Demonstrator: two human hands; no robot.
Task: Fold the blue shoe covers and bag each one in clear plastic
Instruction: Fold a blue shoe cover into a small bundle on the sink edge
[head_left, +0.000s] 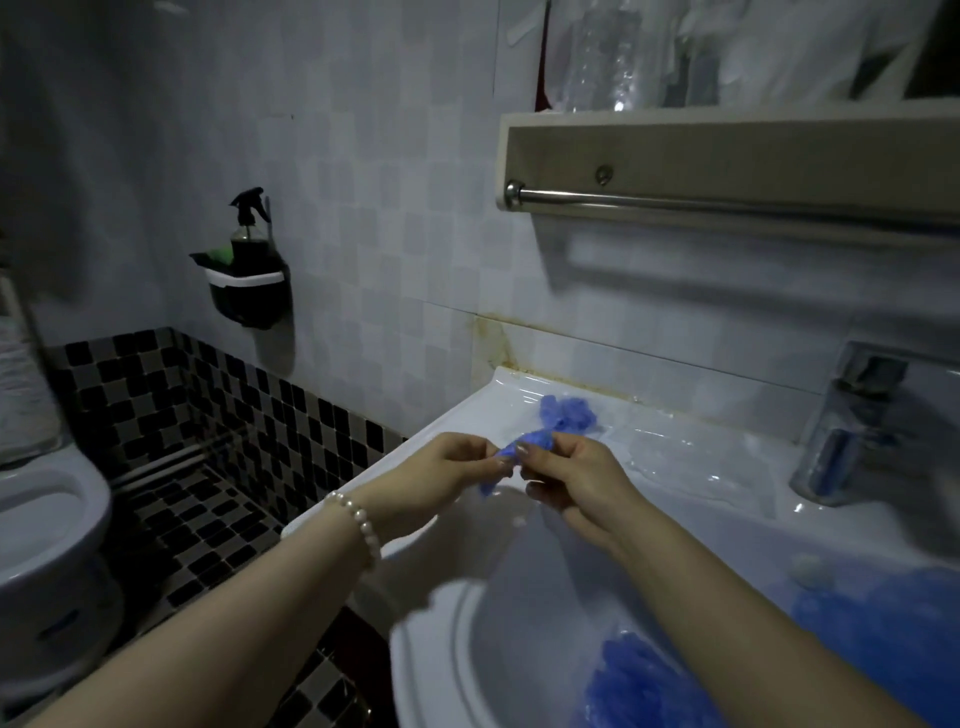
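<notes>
Loose blue covers (639, 686) are being kept in the basin (441, 654) while one shoe cover (524, 449) is being pinched above the counter by left hand (447, 478) and right hand (566, 478), where slippery film could unfold.

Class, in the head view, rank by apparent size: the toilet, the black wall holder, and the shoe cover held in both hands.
1. toilet, partly cut off at the frame edge
2. black wall holder
3. shoe cover, held bunched between both hands

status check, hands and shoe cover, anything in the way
Left hand and right hand both pinch one blue shoe cover over the sink ledge. Not bagged yet. Nothing in the way.
</notes>
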